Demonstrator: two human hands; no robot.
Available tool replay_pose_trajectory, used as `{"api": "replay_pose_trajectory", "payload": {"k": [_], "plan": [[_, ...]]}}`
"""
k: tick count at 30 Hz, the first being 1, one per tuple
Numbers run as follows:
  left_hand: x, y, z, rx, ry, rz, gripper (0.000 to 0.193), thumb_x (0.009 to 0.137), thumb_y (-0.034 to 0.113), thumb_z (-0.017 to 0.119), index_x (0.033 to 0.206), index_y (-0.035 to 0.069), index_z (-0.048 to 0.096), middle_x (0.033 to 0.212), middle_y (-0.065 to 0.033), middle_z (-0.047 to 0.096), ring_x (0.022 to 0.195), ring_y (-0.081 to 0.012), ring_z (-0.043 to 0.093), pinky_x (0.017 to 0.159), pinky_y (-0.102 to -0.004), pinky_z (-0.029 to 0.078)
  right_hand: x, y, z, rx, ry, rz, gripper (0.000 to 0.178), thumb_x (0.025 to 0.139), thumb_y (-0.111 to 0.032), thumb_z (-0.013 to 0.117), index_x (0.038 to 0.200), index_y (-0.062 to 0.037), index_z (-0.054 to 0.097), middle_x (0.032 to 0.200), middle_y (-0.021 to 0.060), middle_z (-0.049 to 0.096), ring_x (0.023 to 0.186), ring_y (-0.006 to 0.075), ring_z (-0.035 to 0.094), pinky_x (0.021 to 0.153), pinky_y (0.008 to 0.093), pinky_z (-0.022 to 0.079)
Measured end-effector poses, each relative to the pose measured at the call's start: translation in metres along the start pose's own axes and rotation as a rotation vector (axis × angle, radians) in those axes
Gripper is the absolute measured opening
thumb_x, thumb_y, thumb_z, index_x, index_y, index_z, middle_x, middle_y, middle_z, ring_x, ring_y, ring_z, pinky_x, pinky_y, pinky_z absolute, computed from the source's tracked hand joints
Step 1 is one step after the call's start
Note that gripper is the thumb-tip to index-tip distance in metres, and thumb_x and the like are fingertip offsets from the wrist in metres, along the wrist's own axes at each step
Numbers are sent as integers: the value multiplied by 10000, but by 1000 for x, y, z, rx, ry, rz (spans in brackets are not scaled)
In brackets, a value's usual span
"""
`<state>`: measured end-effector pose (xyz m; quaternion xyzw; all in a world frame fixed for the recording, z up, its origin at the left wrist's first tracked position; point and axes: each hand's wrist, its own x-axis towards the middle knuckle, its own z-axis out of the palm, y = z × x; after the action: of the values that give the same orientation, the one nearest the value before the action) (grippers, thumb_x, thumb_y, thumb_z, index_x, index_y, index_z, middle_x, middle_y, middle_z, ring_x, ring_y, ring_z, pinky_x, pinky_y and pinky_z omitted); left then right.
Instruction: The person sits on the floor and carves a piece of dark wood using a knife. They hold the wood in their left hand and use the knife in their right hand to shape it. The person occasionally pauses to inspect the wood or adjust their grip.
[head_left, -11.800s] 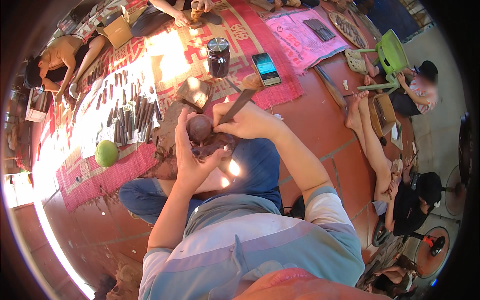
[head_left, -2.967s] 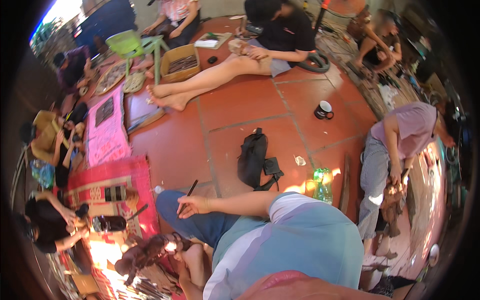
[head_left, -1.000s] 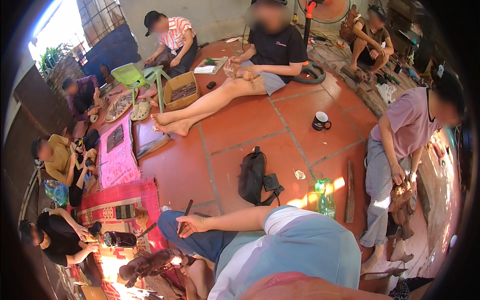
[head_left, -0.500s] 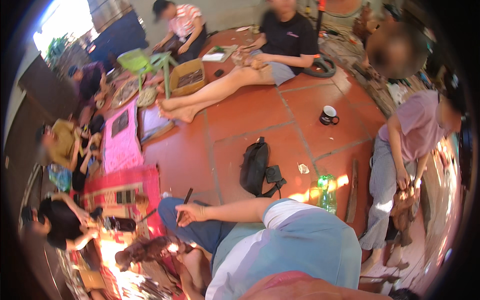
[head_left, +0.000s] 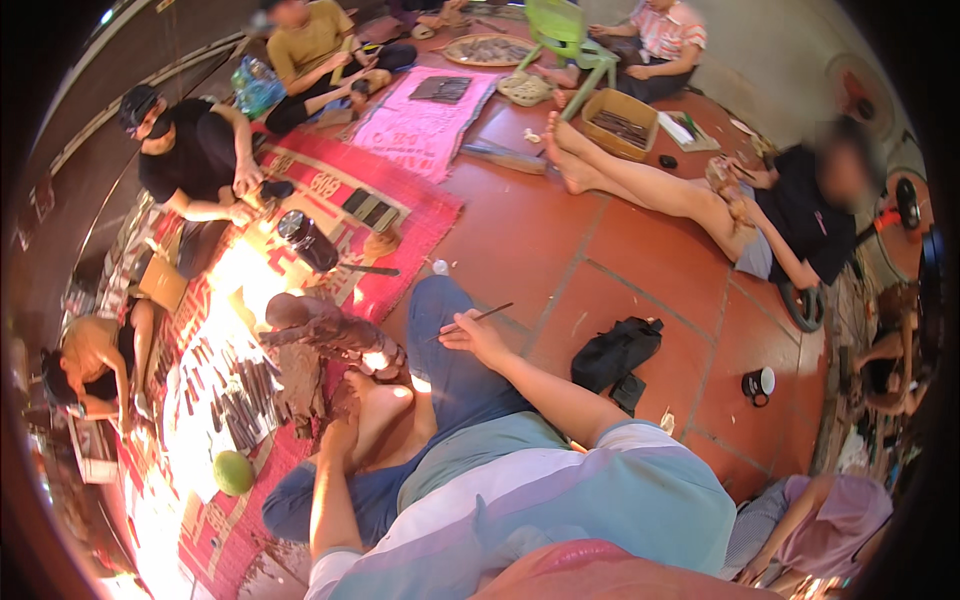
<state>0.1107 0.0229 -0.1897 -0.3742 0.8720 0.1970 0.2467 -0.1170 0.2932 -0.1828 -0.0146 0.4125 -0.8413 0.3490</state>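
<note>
Above my raised knee, my right hand (head_left: 475, 338) is closed around a slim dark stick-like tool (head_left: 495, 311). The tool slants up to the right. My left hand (head_left: 340, 436) is down by my bare foot (head_left: 382, 408), near a rough brown wooden block (head_left: 298, 385); its fingers are too hard to make out. In front of my foot is a dark brown wood carving (head_left: 335, 328) with a rounded end, partly in bright sun. To its left, several slim carving tools (head_left: 240, 405) lie in rows on a pale sheet.
A red patterned mat (head_left: 425, 225) spreads to the left, bearing a dark jar (head_left: 307, 240) and a green round fruit (head_left: 233, 472). On the tiled floor at right are a black bag (head_left: 615, 352) and a mug (head_left: 758, 385). Several people sit around, one with legs stretched out (head_left: 660, 195).
The view has swung left, bringing the mat, carving and tool rows further in. My right hand still grips the tool, which was steeper before and now leans more level. My left hand has come into sight.
</note>
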Motion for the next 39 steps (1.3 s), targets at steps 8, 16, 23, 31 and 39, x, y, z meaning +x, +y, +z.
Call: {"api": "replay_pose_trajectory", "payload": {"k": [8,16,23,31,39], "plan": [[-31,-155,-89,-48,-104,-268,642,836,556,375,1034,-7,613,1107,-229,572,1072,-332,537,933,-383,387,-15,8,28,-121,-29,41,91,858,-88,576,850,3,568,910,95,598,854,202,625,765,299,535],[-36,-134,-73,-594,259,-153,564,851,486,445,1079,-10,585,1030,-157,619,987,-263,580,872,-342,420,-28,-40,102,-159,-404,-146,95,822,-6,575,904,-9,529,946,66,545,923,166,588,844,315,502],[-64,54,-189,-1006,717,603,439,883,274,530,1252,48,454,1212,-142,501,1130,-184,462,917,-331,389,20,-9,125,-619,-573,-574,76,782,20,623,794,6,549,966,90,534,773,96,553,674,199,450],[-72,126,-232,-711,632,601,369,845,223,547,1164,39,547,1116,-128,581,1019,-190,544,871,-307,422,36,9,141,-433,-501,-427,45,795,39,594,803,2,570,969,99,562,858,112,572,762,233,465],[-49,102,-235,-546,386,656,366,868,201,511,1126,-56,545,1063,-141,596,994,-203,543,868,-302,416,44,6,140,-519,-611,-709,120,729,-127,685,711,-78,577,824,56,585,779,163,591,671,286,460]]}}
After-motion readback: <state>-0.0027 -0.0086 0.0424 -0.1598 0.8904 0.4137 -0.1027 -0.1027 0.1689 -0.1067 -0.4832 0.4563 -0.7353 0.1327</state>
